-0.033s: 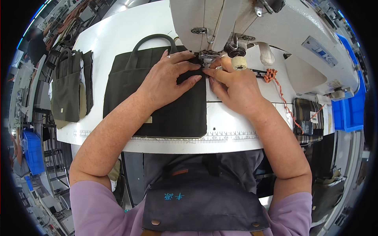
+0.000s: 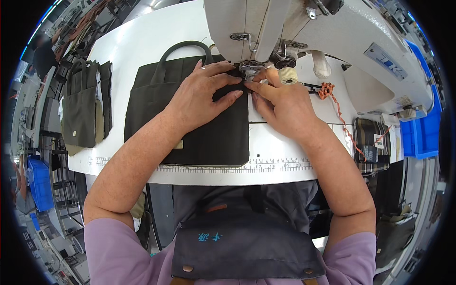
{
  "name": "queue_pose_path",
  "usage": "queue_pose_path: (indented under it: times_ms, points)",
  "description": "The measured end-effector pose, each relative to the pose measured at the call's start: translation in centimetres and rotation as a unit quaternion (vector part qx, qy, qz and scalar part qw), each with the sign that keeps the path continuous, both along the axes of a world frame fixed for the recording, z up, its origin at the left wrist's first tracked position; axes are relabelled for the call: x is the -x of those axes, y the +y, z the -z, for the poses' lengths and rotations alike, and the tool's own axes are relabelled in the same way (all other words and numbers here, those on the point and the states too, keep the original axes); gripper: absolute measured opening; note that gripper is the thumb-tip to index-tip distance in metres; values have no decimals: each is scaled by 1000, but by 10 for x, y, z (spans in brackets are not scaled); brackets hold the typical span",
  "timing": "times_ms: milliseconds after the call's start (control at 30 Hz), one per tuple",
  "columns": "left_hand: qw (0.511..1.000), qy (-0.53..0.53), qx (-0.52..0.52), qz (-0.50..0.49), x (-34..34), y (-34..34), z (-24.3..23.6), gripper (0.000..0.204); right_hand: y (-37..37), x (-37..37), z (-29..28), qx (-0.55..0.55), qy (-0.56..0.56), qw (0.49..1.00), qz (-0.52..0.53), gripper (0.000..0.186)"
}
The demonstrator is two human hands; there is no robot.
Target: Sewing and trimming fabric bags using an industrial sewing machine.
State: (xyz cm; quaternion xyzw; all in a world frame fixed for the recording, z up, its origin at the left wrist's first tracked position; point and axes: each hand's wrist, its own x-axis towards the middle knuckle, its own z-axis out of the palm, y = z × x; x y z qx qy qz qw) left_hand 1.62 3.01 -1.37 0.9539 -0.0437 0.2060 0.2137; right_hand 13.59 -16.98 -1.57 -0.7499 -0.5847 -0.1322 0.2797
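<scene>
A dark green fabric tote bag (image 2: 209, 133) lies flat on the white sewing table, its looped handle pointing away from me. My left hand (image 2: 202, 92) rests palm down on the bag's upper right part, fingers spread, a ring on one of them. At the bag's right edge, my right hand (image 2: 285, 104) has its fingers bent together, the index fingertip on the fabric. Both hands' fingertips are close beside the presser foot (image 2: 246, 73) of the sewing machine (image 2: 342, 42). The stitching spot itself is partly hidden by fingers and machine parts.
A stack of similar green bags (image 2: 80, 109) sits at the table's left. A printed ruler (image 2: 280, 165) runs along the near edge. An orange cord (image 2: 339, 111) trails toward a folded plaid cloth (image 2: 370, 137) at right, near a blue bin (image 2: 420, 133).
</scene>
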Motion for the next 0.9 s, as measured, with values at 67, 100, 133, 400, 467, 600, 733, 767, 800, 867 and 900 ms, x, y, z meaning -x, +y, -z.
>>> queue_pose_path:
  times_ms: [67, 100, 133, 400, 467, 600, 733, 767, 800, 867, 900]
  points:
    - [1000, -1, 2, 0, -1, 1, 0, 27, 1, 1, 0, -8, -38, 999, 12, 24]
    - [1000, -2, 2, 2, -2, 2, 1, 27, 1, 2, -1, -7, -38, 999, 12, 24]
    - [1000, -2, 1, 5, -2, 3, 2, 27, 1, 3, -2, 13, -36, 999, 24, 23]
    - [1000, -4, -22, -2, -2, 1, 0, 29, 0, 6, -6, 36, -42, 998, 43, 21]
    - [999, -12, -34, -3, -2, 1, -1, 29, 0, 4, -4, 18, -35, 998, 42, 21]
    - [1000, 23, -9, 4, -3, 4, -2, 29, -5, 2, -4, 8, -24, 999, 40, 18]
    - [999, 39, -27, -7, -1, 1, -2, 32, -6, -7, 3, -73, 156, 984, 44, 23]
    - [999, 38, -28, -7, -1, 1, -2, 32, -5, -10, 4, -144, 254, 955, 52, 30]
    - [999, 33, -23, -10, -2, 0, -3, 31, -4, -14, 4, -144, 253, 955, 52, 30]
    - [999, 28, -18, -14, -3, 1, -3, 31, -1, -21, 2, -204, 346, 914, 54, 42]
    - [999, 32, -19, -10, -3, 1, -4, 32, -1, -24, 1, -204, 345, 914, 54, 42]
